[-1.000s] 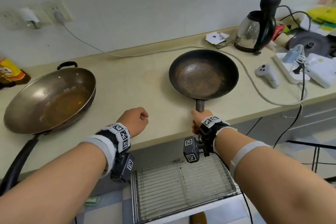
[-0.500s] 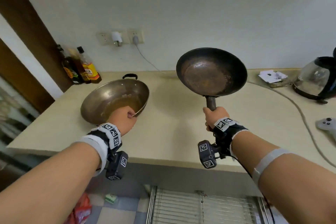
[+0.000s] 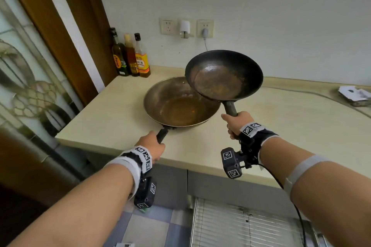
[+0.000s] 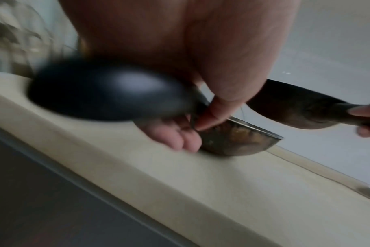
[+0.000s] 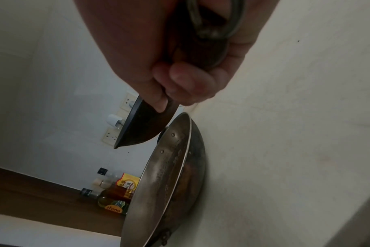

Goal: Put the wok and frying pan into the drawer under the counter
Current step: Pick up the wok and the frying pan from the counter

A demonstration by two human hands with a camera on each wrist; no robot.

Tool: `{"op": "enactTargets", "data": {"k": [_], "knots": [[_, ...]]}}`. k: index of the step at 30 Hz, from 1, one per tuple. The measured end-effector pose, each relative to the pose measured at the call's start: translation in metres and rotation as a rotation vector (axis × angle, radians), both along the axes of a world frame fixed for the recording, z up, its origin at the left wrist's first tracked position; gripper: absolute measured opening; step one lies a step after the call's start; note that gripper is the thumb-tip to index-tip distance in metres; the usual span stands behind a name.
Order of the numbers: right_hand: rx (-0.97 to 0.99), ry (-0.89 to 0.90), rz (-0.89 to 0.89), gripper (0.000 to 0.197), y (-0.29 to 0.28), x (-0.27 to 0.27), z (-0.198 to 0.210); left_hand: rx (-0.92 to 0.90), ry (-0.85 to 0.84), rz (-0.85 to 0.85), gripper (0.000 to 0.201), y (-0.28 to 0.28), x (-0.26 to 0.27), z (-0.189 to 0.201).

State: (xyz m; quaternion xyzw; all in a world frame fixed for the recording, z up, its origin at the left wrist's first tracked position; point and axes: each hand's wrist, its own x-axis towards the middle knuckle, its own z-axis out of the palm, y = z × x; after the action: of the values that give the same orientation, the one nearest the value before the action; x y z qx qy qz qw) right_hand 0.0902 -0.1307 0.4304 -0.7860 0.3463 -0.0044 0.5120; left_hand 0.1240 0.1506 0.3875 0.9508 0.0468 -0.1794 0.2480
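Note:
A large metal wok (image 3: 178, 102) sits on the beige counter (image 3: 112, 118) near its left end. My left hand (image 3: 153, 147) grips the wok's black handle (image 4: 108, 91) at the counter's front edge; the wok's bowl (image 4: 239, 140) shows just past my fingers. My right hand (image 3: 236, 122) grips the handle of the dark frying pan (image 3: 223, 75) and holds it in the air, tilted, with its left rim over the wok's right side. In the right wrist view the frying pan (image 5: 142, 127) hangs just above the wok (image 5: 169, 177). The wire drawer rack (image 3: 241, 226) stands pulled out below the counter.
Three bottles (image 3: 130, 56) stand at the back left corner by a wooden door frame (image 3: 66, 32). Wall sockets with a plug (image 3: 204, 30) and a cable are behind the pans. Papers (image 3: 353, 94) lie on the counter at far right.
The view has swung left. My right hand has carried the frying pan left until it overlaps the wok. My left hand has moved from the wok's rim to its long handle and gripped it.

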Motion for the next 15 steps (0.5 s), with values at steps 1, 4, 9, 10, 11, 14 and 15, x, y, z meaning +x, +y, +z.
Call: {"op": "enactTargets", "data": {"k": [1, 4, 9, 10, 11, 14, 15], "knots": [[-0.010, 0.012, -0.009, 0.038, 0.009, 0.000, -0.002, 0.015, -0.023, -0.023, 0.034, 0.000, 0.003, -0.003], [-0.033, 0.042, -0.039, 0.040, 0.027, -0.011, -0.009, 0.132, -0.085, -0.089, 0.032, 0.010, 0.009, -0.006], [-0.024, 0.041, -0.126, 0.037, 0.034, -0.042, -0.007, 0.186, -0.163, -0.155, 0.033, 0.022, 0.020, -0.008], [-0.027, 0.034, -0.148, 0.036, 0.033, -0.050, -0.005, 0.180, -0.171, -0.172, 0.031, 0.022, 0.020, -0.007], [-0.027, 0.024, -0.169, 0.035, 0.031, -0.059, -0.003, 0.176, -0.174, -0.191, 0.029, 0.022, 0.019, -0.006], [-0.015, -0.016, -0.254, 0.034, 0.023, -0.089, 0.008, 0.190, -0.188, -0.252, 0.023, 0.018, 0.012, -0.001], [-0.012, -0.033, -0.285, 0.034, 0.020, -0.102, 0.012, 0.196, -0.195, -0.279, 0.021, 0.015, 0.007, 0.003]]}}
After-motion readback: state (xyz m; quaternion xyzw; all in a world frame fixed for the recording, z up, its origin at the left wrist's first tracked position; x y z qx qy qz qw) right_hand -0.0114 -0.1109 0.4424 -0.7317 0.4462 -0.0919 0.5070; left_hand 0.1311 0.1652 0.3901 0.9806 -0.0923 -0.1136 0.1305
